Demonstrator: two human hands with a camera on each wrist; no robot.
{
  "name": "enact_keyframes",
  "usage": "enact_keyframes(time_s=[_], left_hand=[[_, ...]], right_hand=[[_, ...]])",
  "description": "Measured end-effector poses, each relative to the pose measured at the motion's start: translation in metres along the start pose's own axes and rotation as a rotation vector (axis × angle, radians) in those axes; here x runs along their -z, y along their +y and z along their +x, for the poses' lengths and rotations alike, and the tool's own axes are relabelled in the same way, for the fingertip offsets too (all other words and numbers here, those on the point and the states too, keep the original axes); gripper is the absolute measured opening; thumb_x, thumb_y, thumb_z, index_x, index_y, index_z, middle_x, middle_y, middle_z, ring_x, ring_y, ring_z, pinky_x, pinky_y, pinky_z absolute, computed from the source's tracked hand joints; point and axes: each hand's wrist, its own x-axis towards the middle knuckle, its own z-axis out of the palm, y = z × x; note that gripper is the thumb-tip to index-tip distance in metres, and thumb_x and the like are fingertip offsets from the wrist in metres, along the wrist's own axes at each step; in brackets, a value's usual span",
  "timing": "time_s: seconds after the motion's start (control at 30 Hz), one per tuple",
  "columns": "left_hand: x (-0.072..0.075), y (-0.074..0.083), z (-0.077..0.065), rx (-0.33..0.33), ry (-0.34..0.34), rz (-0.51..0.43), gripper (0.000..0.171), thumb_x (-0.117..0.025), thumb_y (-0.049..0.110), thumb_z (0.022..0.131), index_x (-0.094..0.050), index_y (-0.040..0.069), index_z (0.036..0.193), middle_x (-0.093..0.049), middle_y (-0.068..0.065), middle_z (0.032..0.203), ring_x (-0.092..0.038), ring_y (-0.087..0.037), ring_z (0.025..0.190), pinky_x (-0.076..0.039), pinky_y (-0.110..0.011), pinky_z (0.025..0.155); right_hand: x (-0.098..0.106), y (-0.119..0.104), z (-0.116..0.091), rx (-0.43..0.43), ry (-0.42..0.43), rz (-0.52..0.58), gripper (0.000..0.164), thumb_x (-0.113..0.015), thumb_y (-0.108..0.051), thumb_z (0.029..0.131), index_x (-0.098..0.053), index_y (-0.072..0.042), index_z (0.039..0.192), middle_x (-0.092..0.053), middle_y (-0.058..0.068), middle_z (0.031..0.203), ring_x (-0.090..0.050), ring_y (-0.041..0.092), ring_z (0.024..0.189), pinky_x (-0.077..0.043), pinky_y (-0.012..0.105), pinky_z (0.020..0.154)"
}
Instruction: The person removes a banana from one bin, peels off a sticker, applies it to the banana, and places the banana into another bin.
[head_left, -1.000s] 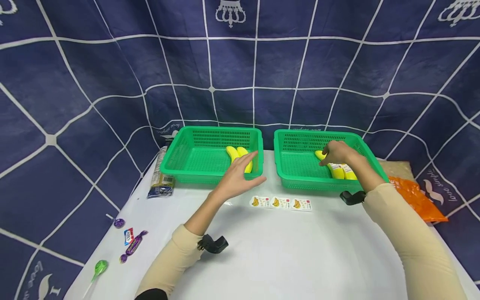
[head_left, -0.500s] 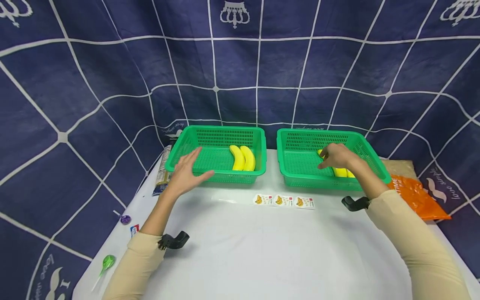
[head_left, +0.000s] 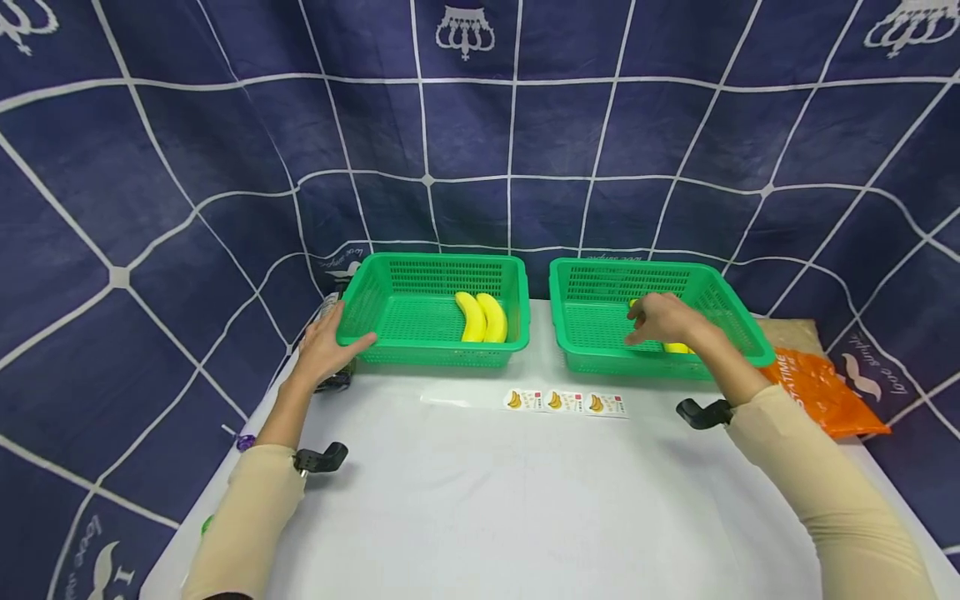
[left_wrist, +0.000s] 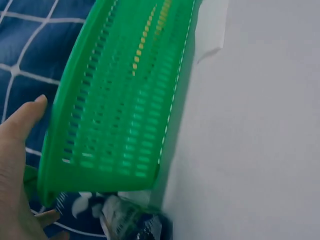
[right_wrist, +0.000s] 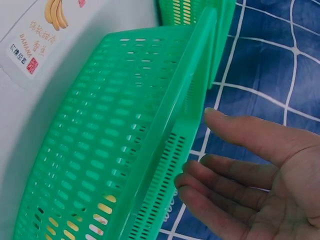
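My left hand (head_left: 321,350) is at the left front corner of the left green basket (head_left: 435,354), fingers extended, thumb beside the rim; whether it touches cannot be told. In the left wrist view the thumb (left_wrist: 25,117) is next to the basket's rim (left_wrist: 65,120). Two yellow bananas (head_left: 495,317) lie at that basket's right end. Above the right green basket (head_left: 600,362) hovers my right hand (head_left: 663,321), partly hiding yellow bananas (head_left: 677,347) inside. Its fingers (right_wrist: 225,190) are loosely bent and hold nothing in the right wrist view.
Three banana stickers (head_left: 564,402) lie in a row before the baskets, beside a clear strip (head_left: 446,401). An orange bag (head_left: 828,392) is right of the right basket. A dark package (left_wrist: 132,220) is by the left basket. A purple sweet (head_left: 245,442) lies at the left edge.
My left hand has moved left, from in front of the left basket's bananas to its left front corner. My right hand stays over the right basket, a little lower over its bananas.
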Motion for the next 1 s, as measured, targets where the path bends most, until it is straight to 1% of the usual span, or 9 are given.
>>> enact_keyframes(time_s=[0.1,0.17,0.27,0.4,0.57,0.7,0.77,0.9,1.0], left_hand=[[-0.001,-0.010,0.007,0.025,-0.029,-0.043,0.104,-0.054,0.065,0.088,0.003,0.014,0.158,-0.001,-0.018,0.164,-0.005,-0.049,0.148,-0.013,-0.071,0.114],[-0.001,-0.013,0.011,0.031,-0.041,-0.068,0.104,-0.054,0.065,0.088,0.005,0.014,0.157,0.002,-0.017,0.165,-0.005,-0.049,0.148,-0.014,-0.071,0.115],[-0.004,-0.018,0.015,0.035,-0.043,-0.082,0.104,-0.053,0.068,0.088,0.006,0.016,0.157,0.005,-0.014,0.165,-0.005,-0.048,0.149,-0.013,-0.071,0.114],[-0.008,-0.022,0.017,0.024,-0.030,-0.106,0.104,-0.053,0.067,0.088,0.004,0.016,0.157,0.007,-0.010,0.166,-0.004,-0.046,0.150,-0.013,-0.071,0.115],[-0.012,-0.024,0.018,0.011,-0.003,-0.151,0.102,-0.057,0.062,0.089,0.001,0.013,0.158,0.005,-0.010,0.166,-0.004,-0.045,0.150,-0.014,-0.070,0.115],[-0.013,-0.025,0.018,0.011,0.013,-0.171,0.102,-0.058,0.059,0.089,-0.001,0.012,0.158,0.004,-0.010,0.166,-0.004,-0.044,0.150,-0.013,-0.069,0.116],[-0.013,-0.025,0.018,0.014,0.019,-0.185,0.102,-0.059,0.058,0.089,-0.001,0.012,0.158,0.003,-0.011,0.166,-0.004,-0.043,0.151,-0.013,-0.068,0.117],[-0.014,-0.024,0.018,0.022,0.024,-0.203,0.102,-0.060,0.058,0.088,-0.001,0.013,0.158,0.002,-0.011,0.166,-0.004,-0.043,0.151,-0.013,-0.068,0.117],[-0.016,-0.024,0.019,0.028,0.024,-0.207,0.102,-0.060,0.058,0.088,-0.001,0.013,0.158,0.002,-0.010,0.166,-0.004,-0.042,0.151,-0.013,-0.068,0.117]], right_hand=[[0.000,-0.004,0.001,0.007,0.000,-0.001,0.053,-0.079,-0.026,0.081,-0.064,0.006,0.120,-0.070,0.020,0.108,-0.063,0.033,0.100,-0.054,0.048,0.085],[0.001,-0.006,0.001,0.011,0.001,-0.002,0.053,-0.079,-0.026,0.081,-0.064,0.006,0.121,-0.069,0.020,0.109,-0.063,0.033,0.101,-0.054,0.048,0.085],[0.001,-0.009,0.001,0.017,0.003,0.000,0.053,-0.079,-0.026,0.081,-0.063,0.007,0.121,-0.070,0.021,0.110,-0.064,0.035,0.102,-0.054,0.048,0.085],[0.000,-0.014,0.000,0.018,-0.009,0.009,0.054,-0.078,-0.025,0.082,-0.063,0.007,0.122,-0.069,0.022,0.112,-0.063,0.038,0.105,-0.055,0.049,0.087],[-0.001,-0.022,0.000,0.013,-0.028,-0.004,0.054,-0.077,-0.024,0.083,-0.061,0.006,0.125,-0.068,0.023,0.116,-0.061,0.042,0.110,-0.054,0.050,0.088],[-0.001,-0.031,0.005,0.028,-0.035,-0.012,0.055,-0.077,-0.024,0.083,-0.061,0.004,0.127,-0.069,0.020,0.116,-0.058,0.043,0.115,-0.053,0.051,0.091],[0.000,-0.037,0.008,0.053,-0.033,-0.013,0.054,-0.077,-0.023,0.083,-0.061,0.005,0.126,-0.069,0.020,0.115,-0.058,0.043,0.114,-0.052,0.051,0.093],[0.003,-0.051,0.016,0.087,-0.027,-0.027,0.053,-0.077,-0.022,0.082,-0.062,0.005,0.125,-0.070,0.019,0.113,-0.061,0.039,0.111,-0.052,0.050,0.092],[0.005,-0.063,0.023,0.085,-0.035,-0.040,0.052,-0.077,-0.023,0.082,-0.062,0.002,0.125,-0.070,0.017,0.114,-0.061,0.036,0.112,-0.052,0.049,0.093]])
